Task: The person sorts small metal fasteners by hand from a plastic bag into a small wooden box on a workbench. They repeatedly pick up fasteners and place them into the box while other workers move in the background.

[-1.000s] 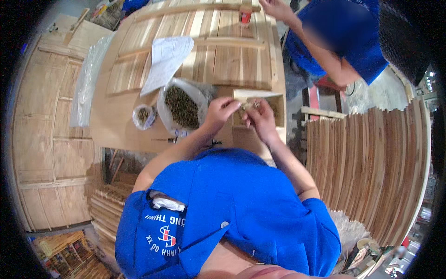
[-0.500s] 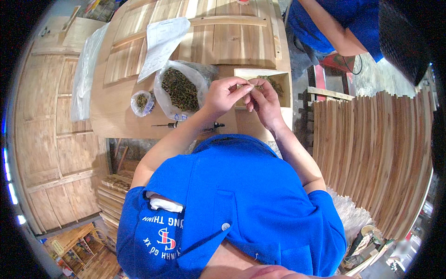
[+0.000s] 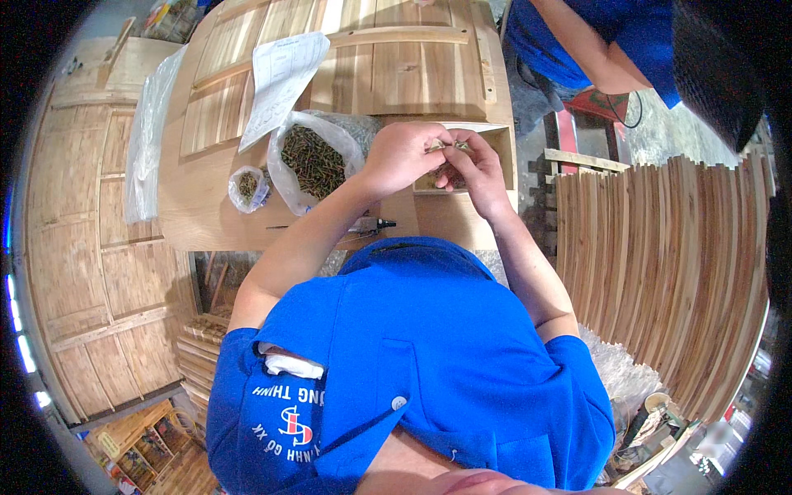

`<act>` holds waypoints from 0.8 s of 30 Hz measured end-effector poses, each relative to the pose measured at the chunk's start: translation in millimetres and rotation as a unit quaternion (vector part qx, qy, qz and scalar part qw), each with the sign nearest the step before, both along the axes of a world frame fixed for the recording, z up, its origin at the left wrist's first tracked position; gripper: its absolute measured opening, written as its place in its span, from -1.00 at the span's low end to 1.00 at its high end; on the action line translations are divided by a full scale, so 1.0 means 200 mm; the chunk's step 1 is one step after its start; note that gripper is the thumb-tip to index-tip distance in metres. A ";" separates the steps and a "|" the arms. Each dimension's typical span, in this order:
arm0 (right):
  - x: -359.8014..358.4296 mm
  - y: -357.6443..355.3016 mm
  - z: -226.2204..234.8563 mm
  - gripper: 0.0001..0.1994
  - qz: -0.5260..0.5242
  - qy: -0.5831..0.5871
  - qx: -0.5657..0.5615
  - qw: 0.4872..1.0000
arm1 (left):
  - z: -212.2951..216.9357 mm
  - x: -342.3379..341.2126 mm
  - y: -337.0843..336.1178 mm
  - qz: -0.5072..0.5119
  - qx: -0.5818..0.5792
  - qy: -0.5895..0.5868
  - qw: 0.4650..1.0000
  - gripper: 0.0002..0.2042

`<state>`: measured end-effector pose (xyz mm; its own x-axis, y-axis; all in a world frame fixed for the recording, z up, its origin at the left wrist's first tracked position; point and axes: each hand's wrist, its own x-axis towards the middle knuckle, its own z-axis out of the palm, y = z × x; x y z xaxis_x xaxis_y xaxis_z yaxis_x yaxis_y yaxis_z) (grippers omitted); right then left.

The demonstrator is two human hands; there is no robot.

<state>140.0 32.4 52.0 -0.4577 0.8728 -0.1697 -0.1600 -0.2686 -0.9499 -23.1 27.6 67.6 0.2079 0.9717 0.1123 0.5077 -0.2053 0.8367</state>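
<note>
On the pale wooden surface [image 3: 206, 206], near its front edge, an open clear plastic bag of dark screws [image 3: 312, 158] gapes within reach; both hands, left hand [image 3: 402, 155] and right hand [image 3: 472, 165], pinch small screws [image 3: 445, 147] over a shallow wooden box [image 3: 495, 140].

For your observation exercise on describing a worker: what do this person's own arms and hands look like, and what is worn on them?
Both forearms are bare, and the left hand and right hand wear no gloves. No watch, ring or band is visible. Short blue sleeves of a work shirt end above the elbows; the shirt has a collar, white buttons and red-and-white printing near the left sleeve.
</note>
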 end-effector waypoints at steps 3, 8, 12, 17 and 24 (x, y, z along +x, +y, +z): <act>-0.02 0.05 -0.03 -0.74 0.002 -0.034 0.008 0.999 | 0.04 0.01 0.04 -0.031 0.053 0.095 0.994 -0.87; -0.02 0.13 -0.03 -0.73 -0.033 -0.165 0.150 0.974 | 0.00 -0.03 0.13 0.005 -0.047 0.054 0.997 -0.85; 0.05 0.17 -0.05 -0.72 -0.041 -0.279 0.216 0.935 | -0.11 -0.08 0.12 0.035 -0.038 -0.094 0.994 -0.80; 0.20 0.18 -0.18 -0.78 -0.026 -0.352 0.261 0.899 | -0.13 -0.29 0.02 0.154 -0.144 -0.209 0.955 -0.79; 0.30 0.19 -0.22 -0.79 -0.015 -0.414 0.213 0.885 | -0.17 -0.54 -0.16 0.276 -0.264 -0.390 0.838 -0.74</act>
